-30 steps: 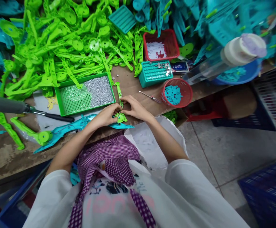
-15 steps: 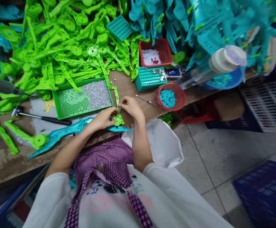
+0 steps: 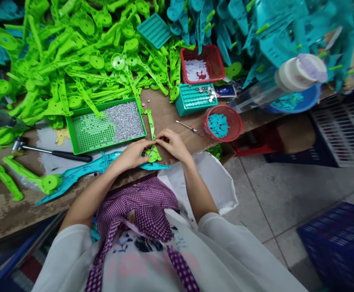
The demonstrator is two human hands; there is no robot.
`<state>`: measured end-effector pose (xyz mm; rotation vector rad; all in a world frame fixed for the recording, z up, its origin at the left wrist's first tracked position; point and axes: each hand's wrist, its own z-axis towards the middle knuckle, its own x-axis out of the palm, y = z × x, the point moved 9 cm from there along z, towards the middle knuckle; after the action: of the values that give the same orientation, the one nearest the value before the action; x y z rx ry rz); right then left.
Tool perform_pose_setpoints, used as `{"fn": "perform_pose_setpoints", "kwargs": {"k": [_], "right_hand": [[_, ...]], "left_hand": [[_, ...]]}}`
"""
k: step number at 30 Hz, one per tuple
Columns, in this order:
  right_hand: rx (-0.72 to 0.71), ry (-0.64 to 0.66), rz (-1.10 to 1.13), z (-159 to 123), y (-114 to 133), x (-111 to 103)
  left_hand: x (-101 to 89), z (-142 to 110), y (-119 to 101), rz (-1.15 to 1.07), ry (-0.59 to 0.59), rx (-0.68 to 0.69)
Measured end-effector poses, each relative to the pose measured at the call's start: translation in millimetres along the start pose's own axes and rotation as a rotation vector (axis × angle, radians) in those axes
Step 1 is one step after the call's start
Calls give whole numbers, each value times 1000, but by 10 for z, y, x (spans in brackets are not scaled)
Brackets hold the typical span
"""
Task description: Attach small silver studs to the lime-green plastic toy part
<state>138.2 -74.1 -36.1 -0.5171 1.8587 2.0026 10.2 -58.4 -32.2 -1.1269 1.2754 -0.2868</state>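
Observation:
A bright green plastic arm piece [image 3: 154, 155] lies on a long turquoise plastic part [image 3: 84, 167] near the bench's front edge, its narrow end pointing away from me. My left hand [image 3: 134, 153] has curled fingers on the green piece from the left. From the right, my right hand [image 3: 173, 145] bends over the same piece, thumb and forefinger pinched together at its middle. Whatever sits between those fingertips is too small to tell. Both hands' fingertips nearly meet there.
A green tray [image 3: 106, 148] of small metal pins stands behind my left hand. A screwdriver [image 3: 189, 127], a red basket [image 3: 239, 125] of turquoise pieces and a teal box [image 3: 181, 106] lie to the right. A hammer [image 3: 58, 153] rests left. Green parts [image 3: 97, 61] pile up behind.
My right hand has shifted slightly right and towards me, its fingertips now closer to my left fingertips. My left hand stays on the green piece. The view has tilted slightly.

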Motion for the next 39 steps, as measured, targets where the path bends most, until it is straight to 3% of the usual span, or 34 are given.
{"fn": "perform_pose_setpoints", "kwargs": {"k": [4, 9, 12, 19, 26, 31, 37, 39], "right_hand": [[-43, 87, -145, 50, 103, 35], [-156, 315, -467, 147, 262, 98], [-223, 405, -489, 166, 289, 127], [-213, 334, -374, 160, 190, 62], [-248, 421, -483, 157, 273, 178], [-33, 523, -463, 382, 173, 159], [186, 881, -498, 641, 15, 310], [228, 910, -473, 643, 2, 323]], "left_hand": [[-2, -16, 29, -93, -12, -21], [-18, -2, 7, 36, -20, 29], [-15, 12, -5, 67, -16, 54], [7, 18, 1, 79, 5, 27], [27, 23, 13, 92, 20, 23], [26, 25, -3, 110, 27, 44], [28, 38, -26, 144, 72, 48], [33, 32, -28, 140, 79, 46]]}}
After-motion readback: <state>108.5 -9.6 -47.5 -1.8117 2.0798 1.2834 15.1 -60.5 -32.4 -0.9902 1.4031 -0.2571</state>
